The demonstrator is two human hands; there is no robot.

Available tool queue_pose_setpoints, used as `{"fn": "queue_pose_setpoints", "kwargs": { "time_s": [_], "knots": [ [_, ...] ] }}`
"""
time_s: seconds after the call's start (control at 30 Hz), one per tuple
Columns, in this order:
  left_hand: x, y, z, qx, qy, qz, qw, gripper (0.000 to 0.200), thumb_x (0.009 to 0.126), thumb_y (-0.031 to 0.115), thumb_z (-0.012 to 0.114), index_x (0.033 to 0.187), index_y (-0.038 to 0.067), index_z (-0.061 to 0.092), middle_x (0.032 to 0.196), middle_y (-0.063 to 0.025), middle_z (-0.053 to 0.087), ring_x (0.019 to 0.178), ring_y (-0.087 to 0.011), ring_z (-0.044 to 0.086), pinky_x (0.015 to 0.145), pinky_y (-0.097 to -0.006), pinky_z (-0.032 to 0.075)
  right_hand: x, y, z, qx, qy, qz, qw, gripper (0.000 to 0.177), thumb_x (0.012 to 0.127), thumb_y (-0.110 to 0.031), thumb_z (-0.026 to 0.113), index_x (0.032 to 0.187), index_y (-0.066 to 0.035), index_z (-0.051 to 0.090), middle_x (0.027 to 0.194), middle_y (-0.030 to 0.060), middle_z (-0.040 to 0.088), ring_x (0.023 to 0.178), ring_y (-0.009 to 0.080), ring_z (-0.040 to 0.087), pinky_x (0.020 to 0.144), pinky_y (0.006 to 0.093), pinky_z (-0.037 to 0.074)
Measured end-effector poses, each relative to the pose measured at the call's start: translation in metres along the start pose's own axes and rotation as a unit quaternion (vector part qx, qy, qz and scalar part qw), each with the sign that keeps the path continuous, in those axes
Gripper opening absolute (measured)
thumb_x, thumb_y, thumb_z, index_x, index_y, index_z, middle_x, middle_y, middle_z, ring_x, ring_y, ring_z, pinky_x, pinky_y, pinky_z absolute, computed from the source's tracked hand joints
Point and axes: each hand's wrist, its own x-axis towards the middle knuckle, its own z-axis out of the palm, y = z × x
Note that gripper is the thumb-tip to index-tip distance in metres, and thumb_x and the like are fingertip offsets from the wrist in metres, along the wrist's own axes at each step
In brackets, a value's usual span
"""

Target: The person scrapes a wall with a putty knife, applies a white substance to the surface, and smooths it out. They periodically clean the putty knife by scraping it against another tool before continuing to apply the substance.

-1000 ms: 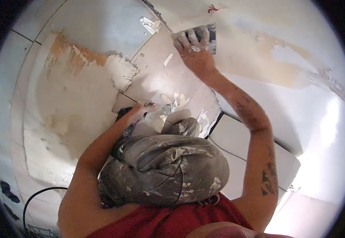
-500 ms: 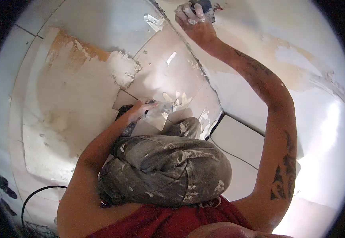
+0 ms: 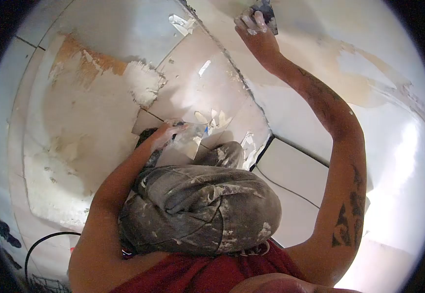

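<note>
The person's right arm [image 3: 327, 105] reaches up and forward, and the right hand [image 3: 258, 36] grasps a dark, flat tool [image 3: 269, 17], its fingers bent over the near side and smeared with white. The tool is at the top of the view, over the pale surface [image 3: 315, 22], to the right of the rough, broken seam [image 3: 234, 67]; whether it presses on that surface, the picture does not settle. The left hand [image 3: 166, 135] is lower down, just in front of the bent leg, closed around a flat plate [image 3: 193, 141] (whitish too, like the fingers that hold it). How the thumb sits cannot be told. Just beyond the plate lie curled scraps [image 3: 213, 120], with another pale scrap [image 3: 204, 68] farther up and a larger, crumpled one [image 3: 180, 24] near the top of the seam. To the left, an orange patch [image 3: 90, 56] shows beside chipped white material [image 3: 145, 84]. The grey trousers [image 3: 202, 210] carry white smears and fill the middle, above a red shirt [image 3: 207, 273]. A thin cord [image 3: 290, 189] runs over the pale panel [image 3: 295, 168] to the right of the knee, and a black hose [image 3: 46, 238] curves at the lower left, above a wire basket [image 3: 48, 283].
</note>
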Motion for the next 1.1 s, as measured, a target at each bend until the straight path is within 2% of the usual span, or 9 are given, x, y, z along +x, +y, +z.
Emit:
{"fn": "queue_pose_setpoints", "kwargs": {
  "time_s": [0.13,0.27,0.37,0.43,0.5,0.6,0.83,0.93,1.1],
  "knots": [
    [-0.007,0.005,0.003,-0.02,-0.009,-0.033,0.999,0.028,0.083,0.025,0.06,0.1,0.001,0.058,0.086,-0.0035,0.058,0.074,-0.0117,0.053,0.063,-0.0255,0.043,-0.039,-0.019,0.028,0.033,0.015,0.001,0.999,0.04,0.072,-0.018,0.057,0.111,-0.011,0.055,0.113,0.0078,0.049,0.114,0.0276,0.04,0.094,0.0488,0.028],
    [-0.004,0.004,0.0,0.043,-0.032,0.014,0.998,0.033,0.082,0.026,0.061,0.101,0.0,0.056,0.084,-0.0035,0.057,0.073,-0.0125,0.053,0.063,-0.0259,0.043,-0.056,-0.024,0.005,0.097,-0.081,0.017,0.992,0.041,0.073,-0.015,0.058,0.113,-0.011,0.053,0.12,0.008,0.048,0.117,0.0307,0.037,0.095,0.0448,0.029],
    [-0.016,0.029,0.008,0.093,-0.018,-0.084,0.992,0.037,0.081,0.028,0.062,0.105,-0.001,0.055,0.089,-0.0055,0.058,0.078,-0.0137,0.054,0.066,-0.0261,0.043,-0.032,-0.047,-0.003,0.229,0.073,0.082,0.967,0.037,0.073,-0.014,0.057,0.11,-0.012,0.055,0.122,0.0072,0.048,0.115,0.034,0.038,0.097,0.0451,0.028],
    [-0.014,0.028,0.009,0.088,0.0,-0.073,0.993,0.039,0.081,0.028,0.063,0.107,-0.001,0.054,0.092,-0.0068,0.058,0.084,-0.0145,0.053,0.069,-0.0265,0.044,0.009,-0.058,-0.011,0.283,0.169,0.096,0.939,0.035,0.07,-0.019,0.059,0.103,-0.01,0.058,0.115,0.0053,0.048,0.111,0.026,0.04,0.094,0.0446,0.03],
    [-0.017,0.033,0.01,0.094,0.02,-0.082,0.992,0.04,0.081,0.027,0.063,0.108,-0.001,0.054,0.095,-0.0079,0.058,0.088,-0.0151,0.053,0.071,-0.0268,0.044,0.06,-0.055,-0.024,0.223,0.101,0.106,0.964,0.041,0.07,-0.02,0.058,0.109,-0.009,0.057,0.117,0.0064,0.047,0.114,0.0268,0.038,0.096,0.0434,0.028],
    [-0.012,0.022,0.005,0.046,-0.027,-0.058,0.997,0.039,0.08,0.026,0.063,0.108,-0.001,0.056,0.098,-0.0085,0.058,0.091,-0.0147,0.053,0.074,-0.0264,0.043,0.117,-0.056,-0.01,0.276,0.104,0.265,0.918,0.038,0.077,-0.021,0.05,0.113,-0.007,0.049,0.114,0.0143,0.041,0.111,0.0353,0.036,0.079,0.056,0.042],
    [0.008,-0.006,-0.005,0.023,-0.035,-0.049,0.998,0.032,0.08,0.026,0.064,0.099,0.0,0.057,0.087,-0.004,0.058,0.075,-0.0103,0.053,0.062,-0.0253,0.043,0.106,-0.072,0.056,0.156,0.092,0.194,0.964,0.04,0.076,-0.015,0.049,0.116,-0.006,0.046,0.112,0.0112,0.043,0.114,0.0336,0.035,0.085,0.0485,0.042],
    [0.007,-0.016,-0.004,-0.005,-0.025,-0.068,0.997,0.032,0.08,0.026,0.064,0.098,0.0,0.057,0.086,-0.0039,0.057,0.073,-0.0102,0.053,0.06,-0.0256,0.043,0.078,-0.088,0.074,0.25,0.145,0.183,0.94,0.041,0.078,-0.014,0.047,0.118,-0.006,0.044,0.113,0.0117,0.043,0.116,0.0341,0.034,0.085,0.0507,0.041],
    [-0.006,0.012,0.005,-0.005,-0.011,-0.092,0.996,0.037,0.08,0.026,0.064,0.102,-0.002,0.055,0.091,-0.0068,0.058,0.079,-0.0129,0.054,0.063,-0.0265,0.043,0.006,-0.088,0.051,0.151,0.041,0.099,0.983,0.043,0.072,-0.02,0.056,0.113,-0.006,0.055,0.115,0.0091,0.049,0.112,0.0272,0.039,0.096,0.042,0.028]
  ]
}}
